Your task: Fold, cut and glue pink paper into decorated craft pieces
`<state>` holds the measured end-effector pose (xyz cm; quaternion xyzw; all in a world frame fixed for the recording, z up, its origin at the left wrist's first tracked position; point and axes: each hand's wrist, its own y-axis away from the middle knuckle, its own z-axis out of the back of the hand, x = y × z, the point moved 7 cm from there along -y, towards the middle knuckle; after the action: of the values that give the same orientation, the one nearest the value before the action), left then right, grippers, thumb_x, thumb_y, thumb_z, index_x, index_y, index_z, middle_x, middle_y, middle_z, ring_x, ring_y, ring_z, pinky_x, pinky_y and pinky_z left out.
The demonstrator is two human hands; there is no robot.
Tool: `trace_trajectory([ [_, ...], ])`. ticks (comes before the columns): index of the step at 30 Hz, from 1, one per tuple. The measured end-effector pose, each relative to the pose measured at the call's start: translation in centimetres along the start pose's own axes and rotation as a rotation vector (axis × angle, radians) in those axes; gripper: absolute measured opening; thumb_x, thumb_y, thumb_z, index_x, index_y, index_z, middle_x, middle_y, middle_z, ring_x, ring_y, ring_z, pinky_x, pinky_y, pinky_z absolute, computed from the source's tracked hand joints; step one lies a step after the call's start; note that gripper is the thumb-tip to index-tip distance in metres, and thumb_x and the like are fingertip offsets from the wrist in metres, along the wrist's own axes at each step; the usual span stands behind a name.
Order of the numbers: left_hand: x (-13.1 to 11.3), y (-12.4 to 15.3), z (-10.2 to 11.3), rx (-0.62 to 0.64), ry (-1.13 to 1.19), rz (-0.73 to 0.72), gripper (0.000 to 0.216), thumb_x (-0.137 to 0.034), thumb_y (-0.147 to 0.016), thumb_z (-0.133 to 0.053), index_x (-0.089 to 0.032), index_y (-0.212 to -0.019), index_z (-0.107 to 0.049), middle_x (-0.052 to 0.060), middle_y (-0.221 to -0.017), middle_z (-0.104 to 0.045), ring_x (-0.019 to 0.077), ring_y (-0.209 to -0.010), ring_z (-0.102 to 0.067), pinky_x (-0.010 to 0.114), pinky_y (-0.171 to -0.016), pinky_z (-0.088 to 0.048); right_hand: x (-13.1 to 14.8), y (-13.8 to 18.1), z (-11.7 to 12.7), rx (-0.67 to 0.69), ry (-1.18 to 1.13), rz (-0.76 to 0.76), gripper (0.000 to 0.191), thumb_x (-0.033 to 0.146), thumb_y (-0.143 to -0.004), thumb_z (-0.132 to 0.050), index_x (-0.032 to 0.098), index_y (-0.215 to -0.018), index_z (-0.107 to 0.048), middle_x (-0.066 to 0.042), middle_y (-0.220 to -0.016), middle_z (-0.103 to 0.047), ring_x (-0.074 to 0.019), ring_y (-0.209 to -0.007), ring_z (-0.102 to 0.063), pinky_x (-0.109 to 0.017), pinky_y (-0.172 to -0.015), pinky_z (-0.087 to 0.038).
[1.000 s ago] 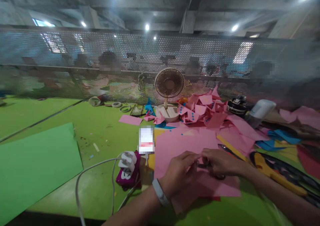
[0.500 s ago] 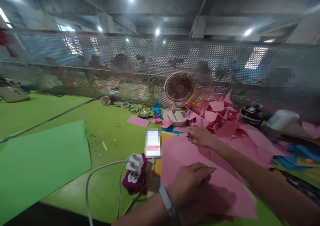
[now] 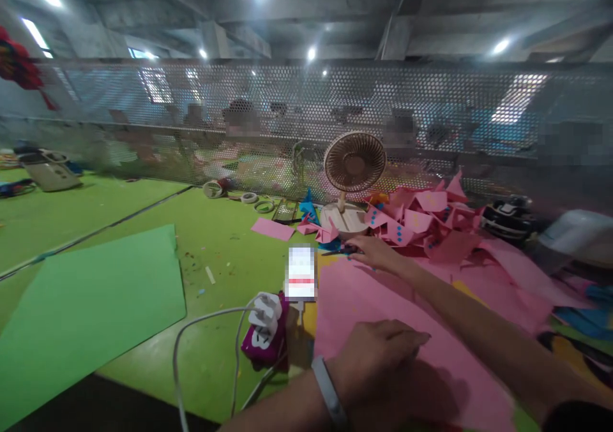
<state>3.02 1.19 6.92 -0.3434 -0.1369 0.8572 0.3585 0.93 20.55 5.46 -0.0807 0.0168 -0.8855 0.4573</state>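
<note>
My right hand (image 3: 376, 251) reaches far across the table, its fingers closed on a pair of dark scissors (image 3: 338, 251) whose blades point left. It is just in front of the fan's base, over the far edge of a large pink paper sheet (image 3: 352, 298). Nearer to me, my left hand (image 3: 380, 358) hovers over or rests on the same sheet; contact is hard to judge. Its fingers are stretched to the right, and a grey band circles that wrist. A lit phone (image 3: 301, 272) with a cable lies just left of the sheet.
A beige fan (image 3: 354, 164) stands before a perforated metal screen (image 3: 268, 100). Folded pink paper pieces (image 3: 416, 218) are heaped to its right. Left of the phone sits a purple power strip (image 3: 265, 342) with white plugs and cables. A green sheet (image 3: 105, 311) and tape rolls (image 3: 213, 189) lie further left.
My right hand has shifted left, towards the fan's base, and the scissors' blades now show beyond its fingers. My left hand stays over the pink sheet. The view has turned slightly left.
</note>
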Motion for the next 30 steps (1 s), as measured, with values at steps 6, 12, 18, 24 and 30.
trace_trajectory([
  [6,1.3,-0.5,3.6,-0.268,0.058,0.161,0.033,-0.012,-0.085,-0.039,-0.016,-0.116,-0.051,0.010,-0.108,-0.059,0.0176,-0.098,-0.055,0.030,-0.084,-0.045,0.1,10.3,2.1,0.027,-0.211,-0.051,0.021,0.033,-0.081,-0.050,0.016,-0.088,-0.062,-0.006,-0.088,-0.061,-0.0151,-0.076,-0.058,-0.025,-0.069,-0.042],
  [12,1.8,-1.0,4.1,-0.341,0.086,0.141,0.033,-0.013,-0.085,-0.043,-0.019,-0.116,-0.051,0.009,-0.106,-0.059,0.0162,-0.091,-0.056,0.031,-0.078,-0.048,4.5,18.6,2.4,0.116,-0.415,-0.010,0.024,0.037,-0.082,-0.050,0.018,-0.091,-0.060,-0.005,-0.087,-0.058,-0.0157,-0.078,-0.055,-0.027,-0.070,-0.043],
  [18,1.6,-1.2,4.8,-0.357,0.027,0.106,0.027,-0.014,-0.086,-0.043,-0.018,-0.110,-0.055,0.008,-0.102,-0.060,0.0140,-0.090,-0.057,0.026,-0.073,-0.050,7.5,19.7,0.8,0.109,-0.298,0.092,0.045,0.045,-0.081,-0.050,0.016,-0.115,-0.052,-0.012,-0.109,-0.055,-0.0219,-0.100,-0.050,-0.035,-0.084,-0.041],
  [24,3.4,-1.6,4.1,-0.164,-0.171,0.246,0.039,-0.031,-0.089,-0.040,-0.015,-0.124,-0.042,0.013,-0.123,-0.050,0.0203,-0.111,-0.048,0.035,-0.090,-0.043,10.7,19.2,-1.0,0.132,-0.141,0.318,0.080,0.065,-0.079,-0.035,0.011,-0.137,-0.027,-0.018,-0.142,-0.025,-0.0311,-0.132,-0.012,-0.051,-0.104,-0.009],
  [30,5.7,1.7,-1.3,0.323,-0.469,0.425,0.068,-0.057,-0.086,-0.025,-0.009,-0.133,-0.031,0.020,-0.139,-0.030,0.0324,-0.130,-0.020,0.053,-0.100,-0.022,10.7,20.0,-2.4,0.198,-0.183,0.258,0.080,0.066,-0.080,-0.028,0.015,-0.140,-0.016,-0.015,-0.144,-0.021,-0.0259,-0.133,-0.010,-0.048,-0.106,0.002],
])
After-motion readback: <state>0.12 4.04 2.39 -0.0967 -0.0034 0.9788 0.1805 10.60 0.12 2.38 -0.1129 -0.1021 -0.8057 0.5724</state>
